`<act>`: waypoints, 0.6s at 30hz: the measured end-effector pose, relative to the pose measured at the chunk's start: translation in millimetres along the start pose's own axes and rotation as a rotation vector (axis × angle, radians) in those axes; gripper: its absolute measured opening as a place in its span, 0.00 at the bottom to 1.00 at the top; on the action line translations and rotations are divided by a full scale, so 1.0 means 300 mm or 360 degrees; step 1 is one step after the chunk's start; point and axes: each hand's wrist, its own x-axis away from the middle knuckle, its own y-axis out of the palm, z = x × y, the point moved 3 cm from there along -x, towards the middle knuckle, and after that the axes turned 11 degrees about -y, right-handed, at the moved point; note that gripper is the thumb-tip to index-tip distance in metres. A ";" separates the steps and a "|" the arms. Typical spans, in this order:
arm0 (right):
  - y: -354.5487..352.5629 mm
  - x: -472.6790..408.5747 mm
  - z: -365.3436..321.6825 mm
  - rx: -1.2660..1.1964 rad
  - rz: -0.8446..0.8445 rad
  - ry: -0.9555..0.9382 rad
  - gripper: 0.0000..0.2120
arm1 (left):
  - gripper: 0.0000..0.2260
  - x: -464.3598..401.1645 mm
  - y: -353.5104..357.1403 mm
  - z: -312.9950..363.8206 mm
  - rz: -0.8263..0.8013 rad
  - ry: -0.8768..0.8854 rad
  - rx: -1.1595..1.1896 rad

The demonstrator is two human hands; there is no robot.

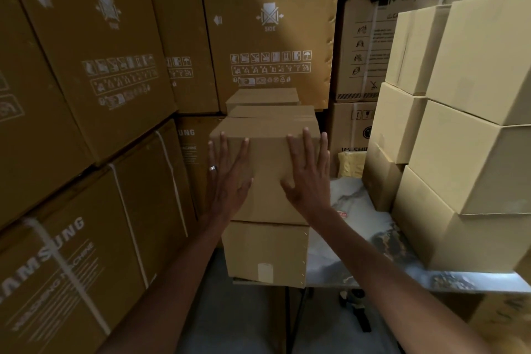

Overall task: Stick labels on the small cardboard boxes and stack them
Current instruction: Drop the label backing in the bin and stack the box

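A small cardboard box [267, 169] sits on top of another small box [265, 250] at the left end of a table. The lower box carries a pale label [265, 271] on its near face. My left hand [227, 178] lies flat against the upper box's near face at its left edge, fingers straight and spread, a ring on one finger. My right hand [309, 178] presses flat on the same face toward the right, fingers also straight. Behind this stack stand two more small boxes [263, 96].
Large washing-machine cartons [86, 95] wall in the left side and the back. A tall stack of lighter cardboard boxes [459, 135] fills the right of the marbled table [359, 238]. A tape dispenser [359, 307] lies on the floor under the table.
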 end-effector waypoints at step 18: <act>0.390 0.594 -0.017 -0.0023 -0.0664 -0.0459 0.43 | 0.51 0.597 0.432 -0.123 -0.0781 0.0079 -0.0380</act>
